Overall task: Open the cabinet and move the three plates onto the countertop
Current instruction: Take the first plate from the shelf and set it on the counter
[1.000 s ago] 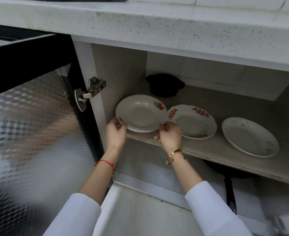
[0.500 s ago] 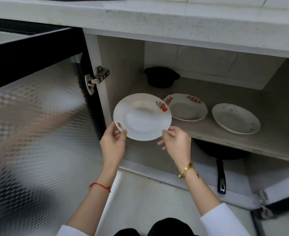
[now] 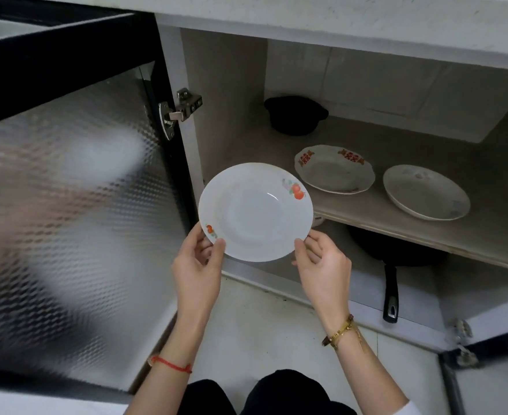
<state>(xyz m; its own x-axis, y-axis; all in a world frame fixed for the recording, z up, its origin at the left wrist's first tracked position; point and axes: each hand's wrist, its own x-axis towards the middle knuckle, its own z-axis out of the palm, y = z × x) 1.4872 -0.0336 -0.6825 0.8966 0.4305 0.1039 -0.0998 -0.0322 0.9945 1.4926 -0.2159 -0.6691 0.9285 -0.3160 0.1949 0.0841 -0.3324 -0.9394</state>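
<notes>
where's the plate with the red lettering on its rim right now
In the head view, the red-lettered plate lies on the cabinet shelf, right of centre, between the black pot behind it and the plain plate to its right.

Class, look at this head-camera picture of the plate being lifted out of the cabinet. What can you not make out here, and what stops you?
- Frying pan, head view: its bowl is hidden under the shelf; only the handle is clear.
- Countertop: cut off by the top edge, so its surface is unseen.
- Fingers of the left hand and right hand: hidden behind the held plate.
- Rightmost plate: its pattern is too faint to read.
</notes>
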